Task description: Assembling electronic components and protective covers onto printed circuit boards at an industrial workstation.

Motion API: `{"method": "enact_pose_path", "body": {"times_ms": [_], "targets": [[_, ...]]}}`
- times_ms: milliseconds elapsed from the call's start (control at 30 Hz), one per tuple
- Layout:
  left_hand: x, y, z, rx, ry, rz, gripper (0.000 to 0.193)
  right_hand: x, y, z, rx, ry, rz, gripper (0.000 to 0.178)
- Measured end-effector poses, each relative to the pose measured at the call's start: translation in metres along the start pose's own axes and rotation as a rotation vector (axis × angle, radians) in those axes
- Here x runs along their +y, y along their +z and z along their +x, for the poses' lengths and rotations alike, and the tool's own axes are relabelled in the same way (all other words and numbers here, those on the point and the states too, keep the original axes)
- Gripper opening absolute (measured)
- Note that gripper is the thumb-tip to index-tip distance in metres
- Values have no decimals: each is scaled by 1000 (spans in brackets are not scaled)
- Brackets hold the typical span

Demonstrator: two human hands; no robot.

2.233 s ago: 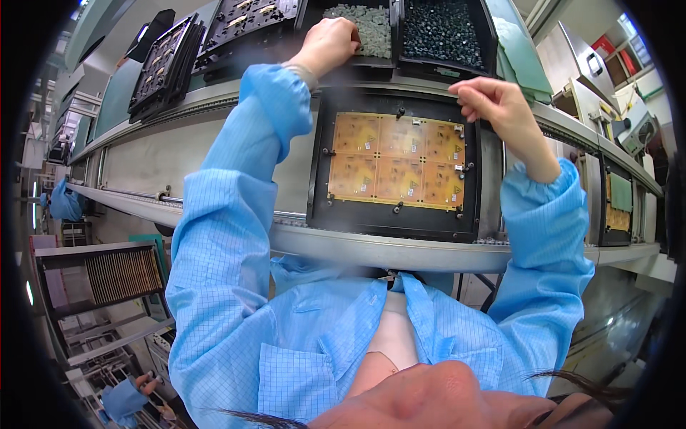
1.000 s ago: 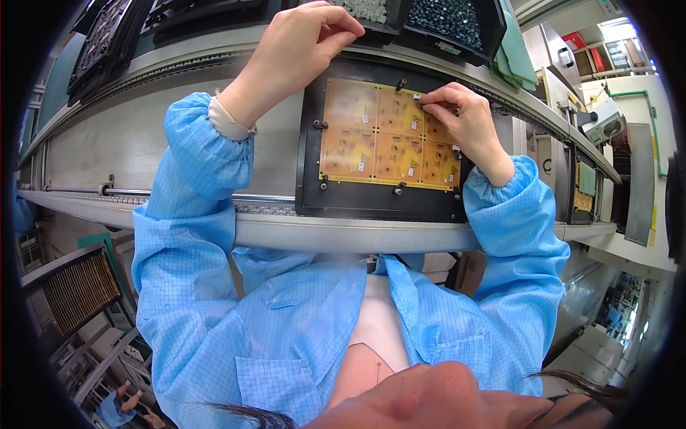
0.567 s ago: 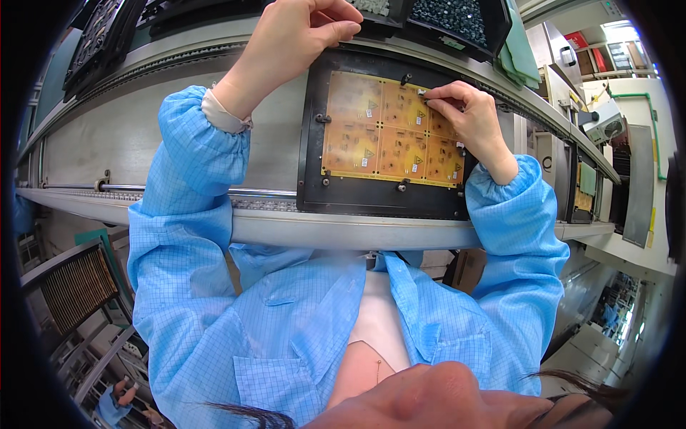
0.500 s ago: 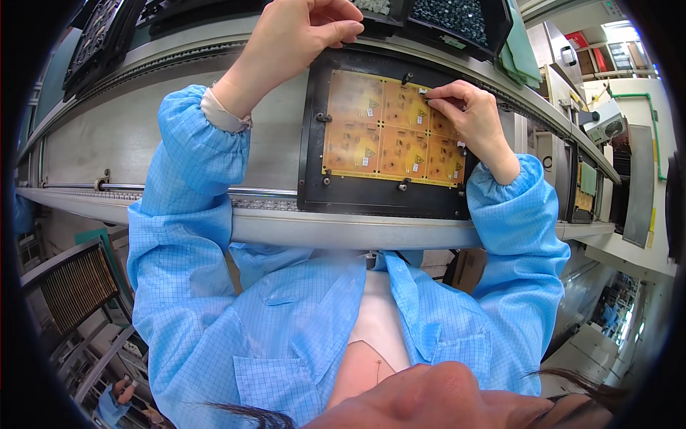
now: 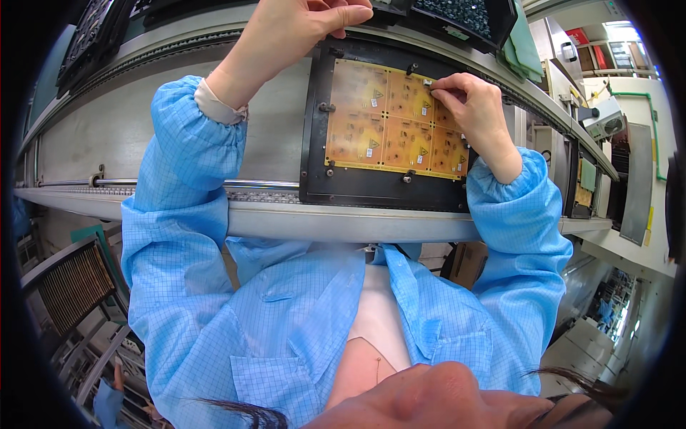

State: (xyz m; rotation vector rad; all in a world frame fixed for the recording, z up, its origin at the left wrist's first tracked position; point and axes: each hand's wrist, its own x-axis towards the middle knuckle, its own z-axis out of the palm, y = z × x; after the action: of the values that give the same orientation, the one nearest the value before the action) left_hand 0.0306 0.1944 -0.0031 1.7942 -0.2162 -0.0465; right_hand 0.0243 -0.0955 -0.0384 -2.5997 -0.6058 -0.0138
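A yellow-orange circuit board panel (image 5: 357, 132), divided into several sections, lies in a black frame carrier (image 5: 318, 157) held by small black clamps. My right hand (image 5: 475, 111) is over the panel's upper right part. Its thumb and index finger are pinched at a small white component (image 5: 427, 83) near the far edge. My left hand (image 5: 307, 21) is raised beyond the carrier's far left corner, beside the parts bins, partly cut off by the upper edge. Its fingers are drawn together; whatever they may hold does not show.
A black bin (image 5: 457, 21) of small dark components stands past the carrier, with green sheets (image 5: 524, 50) beside it. A metal conveyor rail (image 5: 357, 223) runs along the near side. At the left are black trays (image 5: 93, 43) and a slotted rack (image 5: 78, 282).
My left hand has shifted slightly up and right toward the bins. My right hand keeps its pinch at the white component. The panel sits slightly higher in the view.
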Motion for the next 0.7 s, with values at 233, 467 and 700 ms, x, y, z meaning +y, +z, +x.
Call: {"method": "enact_pose_path", "body": {"times_ms": [233, 467, 700], "targets": [[2, 2, -4, -96, -56, -107, 14, 5, 5, -1, 74, -235, -159, 10], [-25, -1, -5, -224, 73, -142, 23, 0, 3, -3, 57, -289, -162, 9], [-31, 12, -13, -209, 20, -26, 13, 34, -25, 74, 356, -372, -227, 11]]}}
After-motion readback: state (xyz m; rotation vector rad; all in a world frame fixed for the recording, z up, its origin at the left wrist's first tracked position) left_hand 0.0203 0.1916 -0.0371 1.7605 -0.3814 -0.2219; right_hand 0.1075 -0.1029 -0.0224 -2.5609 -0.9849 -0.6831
